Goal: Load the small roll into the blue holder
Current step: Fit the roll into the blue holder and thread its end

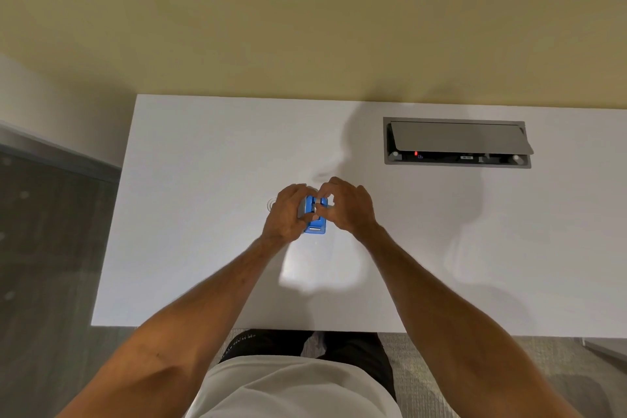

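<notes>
The blue holder (pixel 316 221) is a small blue plastic tape dispenser, held just above the middle of the white table (pixel 203 214). My left hand (pixel 288 214) grips its left side with curled fingers. My right hand (pixel 346 209) has curled fingers that pinch at the holder's top right, where a small pale part shows between the fingertips. The small roll itself is mostly hidden by my fingers; I cannot tell whether it sits inside the holder. A faint clear ring (pixel 272 204) lies on the table just left of my left hand.
A grey recessed power and cable box (pixel 456 142) with its lid half raised sits in the table at the back right. The table's left edge (pixel 112 214) drops to a dark floor. A yellow wall stands behind the table.
</notes>
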{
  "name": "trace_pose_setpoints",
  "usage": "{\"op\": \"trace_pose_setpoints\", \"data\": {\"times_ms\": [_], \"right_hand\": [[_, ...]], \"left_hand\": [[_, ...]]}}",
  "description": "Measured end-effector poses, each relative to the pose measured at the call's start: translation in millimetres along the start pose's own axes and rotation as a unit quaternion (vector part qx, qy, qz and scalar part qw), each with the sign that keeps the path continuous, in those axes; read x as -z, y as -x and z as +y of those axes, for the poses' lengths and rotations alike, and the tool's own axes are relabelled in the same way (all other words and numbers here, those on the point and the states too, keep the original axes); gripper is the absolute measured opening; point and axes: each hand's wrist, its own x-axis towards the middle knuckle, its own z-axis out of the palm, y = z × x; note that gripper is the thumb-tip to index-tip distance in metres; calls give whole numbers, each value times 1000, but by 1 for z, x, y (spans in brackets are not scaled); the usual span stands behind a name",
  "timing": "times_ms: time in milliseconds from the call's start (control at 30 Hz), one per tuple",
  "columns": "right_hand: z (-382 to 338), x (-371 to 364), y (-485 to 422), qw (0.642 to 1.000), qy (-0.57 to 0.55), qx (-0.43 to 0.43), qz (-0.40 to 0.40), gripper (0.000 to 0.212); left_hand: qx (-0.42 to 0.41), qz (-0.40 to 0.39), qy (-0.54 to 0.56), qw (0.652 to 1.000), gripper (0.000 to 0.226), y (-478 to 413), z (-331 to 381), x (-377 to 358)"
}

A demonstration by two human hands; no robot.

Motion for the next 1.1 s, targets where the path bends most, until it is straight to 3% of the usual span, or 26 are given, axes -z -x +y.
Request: {"op": "trace_pose_setpoints", "data": {"times_ms": [333, 800, 1100], "right_hand": [[0, 2, -2, 1000, 17, -6, 25, 28], [3, -4, 1, 1000, -7, 3, 15, 38], [6, -2, -2, 999, 3, -3, 35, 33]], "left_hand": [[23, -13, -13, 1000, 47, -4, 3, 1], [-30, -16, -29, 999, 38, -5, 0, 1], [-30, -14, -17, 999, 40, -3, 0, -1]]}}
